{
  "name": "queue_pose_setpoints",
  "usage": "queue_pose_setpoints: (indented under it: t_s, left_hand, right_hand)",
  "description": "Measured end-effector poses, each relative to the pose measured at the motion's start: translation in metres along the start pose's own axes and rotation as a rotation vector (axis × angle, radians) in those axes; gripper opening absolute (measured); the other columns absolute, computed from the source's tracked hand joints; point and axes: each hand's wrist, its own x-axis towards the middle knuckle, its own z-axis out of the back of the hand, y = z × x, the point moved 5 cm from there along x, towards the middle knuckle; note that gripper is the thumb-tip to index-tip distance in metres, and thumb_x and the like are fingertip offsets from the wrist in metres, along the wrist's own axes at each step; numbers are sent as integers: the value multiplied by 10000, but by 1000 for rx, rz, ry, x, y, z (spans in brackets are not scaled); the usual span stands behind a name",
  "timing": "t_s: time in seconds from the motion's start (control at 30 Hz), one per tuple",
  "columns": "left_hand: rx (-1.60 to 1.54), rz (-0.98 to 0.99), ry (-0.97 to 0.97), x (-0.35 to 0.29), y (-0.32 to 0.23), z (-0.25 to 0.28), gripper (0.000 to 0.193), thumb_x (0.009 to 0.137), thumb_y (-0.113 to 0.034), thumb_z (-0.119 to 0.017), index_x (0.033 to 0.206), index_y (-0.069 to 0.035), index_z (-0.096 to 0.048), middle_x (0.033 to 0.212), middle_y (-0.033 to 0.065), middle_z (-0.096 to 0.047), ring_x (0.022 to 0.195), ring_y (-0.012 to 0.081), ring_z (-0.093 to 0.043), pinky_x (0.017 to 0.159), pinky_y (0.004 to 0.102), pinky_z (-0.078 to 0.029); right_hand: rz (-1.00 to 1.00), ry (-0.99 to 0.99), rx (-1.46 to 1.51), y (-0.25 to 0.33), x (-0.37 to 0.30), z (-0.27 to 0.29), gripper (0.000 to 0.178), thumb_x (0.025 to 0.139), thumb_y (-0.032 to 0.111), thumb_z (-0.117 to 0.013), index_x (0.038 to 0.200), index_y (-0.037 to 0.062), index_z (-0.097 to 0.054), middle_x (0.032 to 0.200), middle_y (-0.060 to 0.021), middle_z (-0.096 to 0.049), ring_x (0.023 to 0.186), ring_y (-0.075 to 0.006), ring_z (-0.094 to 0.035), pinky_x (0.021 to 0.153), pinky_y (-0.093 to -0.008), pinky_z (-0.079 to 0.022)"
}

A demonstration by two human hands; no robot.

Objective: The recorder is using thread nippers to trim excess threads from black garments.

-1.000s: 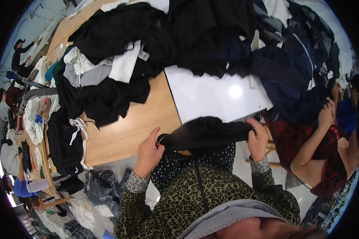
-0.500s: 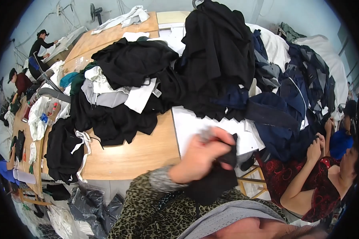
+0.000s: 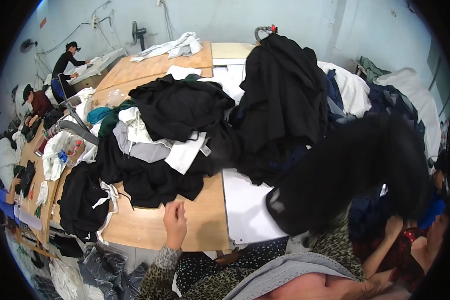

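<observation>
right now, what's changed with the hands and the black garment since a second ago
The black garment, stretched between both hands a second ago, appears to have swung up to the right, blurred. The left hand has let go and is over the wooden tabletop; the right hand is now hidden. The grey garment and the black garments under it stayed put.

I'm looking in remotely on what appears to be a garment workshop: dark clothes (image 3: pixel 182 105) lie heaped across a large wooden tabletop (image 3: pixel 157 232), plastic-wrapped bundles (image 3: pixel 102 272) sit below, a fan (image 3: pixel 138 36) stands near the bare wall (image 3: pixel 215 22), and people (image 3: pixel 62 66) work at neighbouring tables.
</observation>
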Motion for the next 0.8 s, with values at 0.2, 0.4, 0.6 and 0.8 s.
queue_pose_setpoints:
  t_s: [0.2,0.4,0.6,0.8]
  left_hand:
    - [630,-43,-155,-65,60,82,123,822,-16,-567,942,-10,-592,903,143,-567,796,315,-577,671,382,-475]
    - [787,-5,-120,-75,98,93,184,750,-23,-590,929,-65,-592,862,112,-561,755,304,-577,634,379,-470]
    - [781,-42,-197,-75,98,90,199,676,-31,-639,862,-85,-594,821,80,-574,730,272,-587,603,370,-470]
    - [760,-107,-235,-74,97,93,240,639,-35,-650,871,-72,-601,817,81,-580,703,270,-591,583,363,-473]
  right_hand:
    - [-302,277,-296,145,-82,-106,763,851,546,-519,1407,81,-280,1398,-196,-361,1307,-335,-322,1042,-505,-262]
    - [-227,1105,-390,68,-255,-205,846,731,763,-456,1432,340,-241,1502,-81,-217,1334,-477,-176,993,-692,-115]
    - [-249,1081,-377,60,-240,-212,829,752,712,-487,1414,243,-316,1443,-152,-318,1269,-472,-321,992,-650,-212]
    - [202,885,-218,112,-242,-212,326,767,143,-579,1087,84,-575,1021,-175,-579,1035,-374,-518,821,-448,-456]
